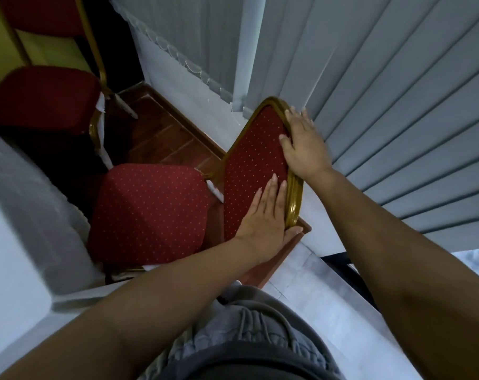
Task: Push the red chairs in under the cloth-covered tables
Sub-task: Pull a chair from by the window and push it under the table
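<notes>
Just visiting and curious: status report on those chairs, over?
Gripping the backrest: left hand, right hand. Its seat at the tablecloth edge. Other chair stands apart; nothing seen blocking.

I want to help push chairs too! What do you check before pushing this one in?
1. Hands on the backrest: ok, the left hand and the right hand both grip it.
2. The seat faces the cloth: ok.
3. The seat is under the cloth: not ok, it is mostly out.
4. Way for the legs is free: cannot tell, hidden.
5. The other chair stands apart: ok.
</notes>
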A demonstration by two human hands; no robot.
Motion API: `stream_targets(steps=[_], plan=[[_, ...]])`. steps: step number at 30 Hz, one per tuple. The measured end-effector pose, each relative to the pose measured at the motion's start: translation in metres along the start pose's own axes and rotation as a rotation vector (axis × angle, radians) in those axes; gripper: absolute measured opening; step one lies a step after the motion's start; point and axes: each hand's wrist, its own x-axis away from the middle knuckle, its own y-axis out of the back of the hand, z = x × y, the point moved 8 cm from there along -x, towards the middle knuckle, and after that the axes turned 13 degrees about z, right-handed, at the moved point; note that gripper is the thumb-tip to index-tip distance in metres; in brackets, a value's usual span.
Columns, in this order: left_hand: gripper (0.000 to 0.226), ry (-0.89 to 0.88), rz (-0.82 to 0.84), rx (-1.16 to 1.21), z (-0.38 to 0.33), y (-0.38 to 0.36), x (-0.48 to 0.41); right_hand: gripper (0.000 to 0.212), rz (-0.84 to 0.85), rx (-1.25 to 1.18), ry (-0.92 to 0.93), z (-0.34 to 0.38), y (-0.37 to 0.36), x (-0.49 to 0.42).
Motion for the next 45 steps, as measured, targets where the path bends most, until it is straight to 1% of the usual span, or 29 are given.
stream_targets(steps=[5,9,14,19,24,28,31,35,38,45], plan=[[0.087,0.022,-0.079,-0.06,0.005,0.005,-0.003,0.056,-0.011,-0.014,0.01,0.002,0.001,-0.008],[0.085,0.057,-0.096,-0.072,0.017,0.01,-0.004,0.058,0.007,-0.01,0.029,0.012,-0.002,-0.021],[0.084,0.063,-0.123,-0.059,0.049,0.014,-0.001,0.06,0.015,-0.012,0.087,0.037,-0.013,-0.042],[0.084,0.071,-0.147,-0.038,0.09,0.024,0.005,0.063,0.019,0.054,0.137,0.073,-0.024,-0.069],[0.086,0.089,-0.187,-0.025,0.132,0.035,0.006,0.066,0.042,0.13,0.218,0.109,-0.033,-0.102],[0.088,0.105,-0.188,-0.038,0.16,0.042,0.0,0.066,0.073,0.244,0.352,0.133,-0.034,-0.129],[0.088,0.106,-0.177,-0.034,0.17,0.043,-0.006,0.063,0.096,0.243,0.412,0.141,-0.036,-0.142],[0.087,0.131,-0.16,-0.01,0.175,0.045,-0.019,0.059,0.098,0.161,0.448,0.139,-0.036,-0.157],[0.087,0.171,-0.12,0.029,0.173,0.047,-0.033,0.06,0.099,0.146,0.482,0.133,-0.032,-0.169],[0.087,0.28,-0.147,0.132,0.144,0.053,-0.082,0.061,0.149,0.139,0.553,0.1,-0.019,-0.196]])
